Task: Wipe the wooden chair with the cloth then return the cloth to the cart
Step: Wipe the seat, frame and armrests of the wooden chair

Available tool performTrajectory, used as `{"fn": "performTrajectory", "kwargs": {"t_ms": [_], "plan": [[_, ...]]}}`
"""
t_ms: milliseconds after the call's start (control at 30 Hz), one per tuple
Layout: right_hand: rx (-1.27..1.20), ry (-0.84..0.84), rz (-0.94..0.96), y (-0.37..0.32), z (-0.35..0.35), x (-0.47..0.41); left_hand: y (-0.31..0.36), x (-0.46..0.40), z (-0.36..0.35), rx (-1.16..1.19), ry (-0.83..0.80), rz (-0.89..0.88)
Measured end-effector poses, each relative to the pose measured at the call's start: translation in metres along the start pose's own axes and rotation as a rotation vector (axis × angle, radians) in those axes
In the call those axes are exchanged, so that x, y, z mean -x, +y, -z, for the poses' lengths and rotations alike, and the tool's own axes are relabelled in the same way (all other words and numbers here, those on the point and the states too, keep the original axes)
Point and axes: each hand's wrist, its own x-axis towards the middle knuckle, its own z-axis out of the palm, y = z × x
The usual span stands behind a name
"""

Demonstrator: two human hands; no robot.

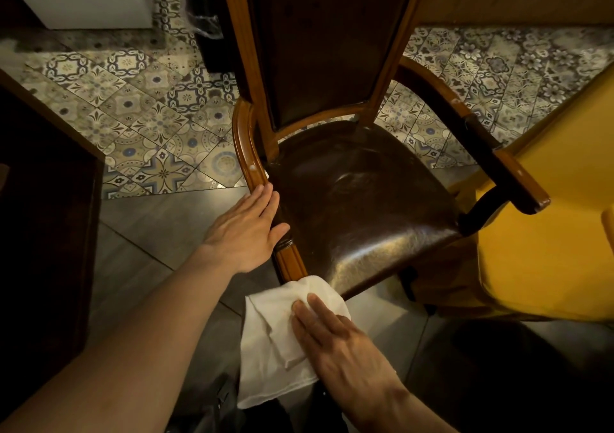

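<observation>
A wooden armchair (244, 140) with a dark brown leather seat and back stands in front of me. My left hand (247, 226) grips the chair's left armrest near its front end, fingers wrapped over the wood. My right hand (345, 343) presses a white cloth (275, 339) flat against the front left corner of the seat frame. The cloth hangs down below the seat edge. No cart is visible.
A yellow tablecloth (545, 233) covers a table right of the chair, touching its right armrest (488, 146). Dark wooden furniture (46, 206) stands at the left. Patterned floor tiles (149, 126) lie behind, grey tiles (159, 226) nearer.
</observation>
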Motion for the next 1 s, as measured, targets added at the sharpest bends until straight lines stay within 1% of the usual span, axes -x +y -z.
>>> {"fn": "performTrajectory", "kwargs": {"t_ms": [233,267,400,533,600,667,733,800,867,900,933,1000], "plan": [[-0.073,-0.044,0.017,0.005,-0.002,0.011,0.003,-0.001,0.002,0.013,-0.032,0.025],[-0.086,-0.034,0.026,0.005,-0.001,0.014,0.004,-0.001,0.003,0.014,-0.039,0.03],[-0.043,0.16,0.066,0.004,0.007,0.025,0.005,-0.001,0.008,0.029,-0.069,0.04],[-0.213,0.11,0.105,0.004,0.022,0.039,0.008,-0.001,0.013,0.028,-0.094,0.042],[-0.257,0.118,0.085,0.011,0.043,0.047,0.005,-0.002,0.022,0.057,-0.077,0.05],[-0.305,0.167,0.068,0.021,0.07,0.054,0.004,-0.005,0.03,0.077,-0.075,0.041],[-0.275,0.167,0.017,0.037,0.094,0.049,0.001,-0.006,0.035,0.097,-0.067,0.025],[-0.262,0.162,-0.065,0.05,0.106,0.04,0.0,0.0,0.031,0.105,-0.097,0.016],[-0.241,0.255,-0.092,0.063,0.123,0.032,0.001,0.008,0.028,0.107,-0.146,-0.019],[-0.223,0.315,-0.099,0.069,0.134,0.028,0.002,0.012,0.028,0.149,-0.159,-0.032],[-0.205,0.362,-0.114,0.074,0.151,0.022,0.0,0.014,0.029,0.221,-0.134,-0.016],[-0.19,0.426,-0.15,0.081,0.182,0.012,0.003,0.015,0.032,0.356,-0.031,0.055]]}}
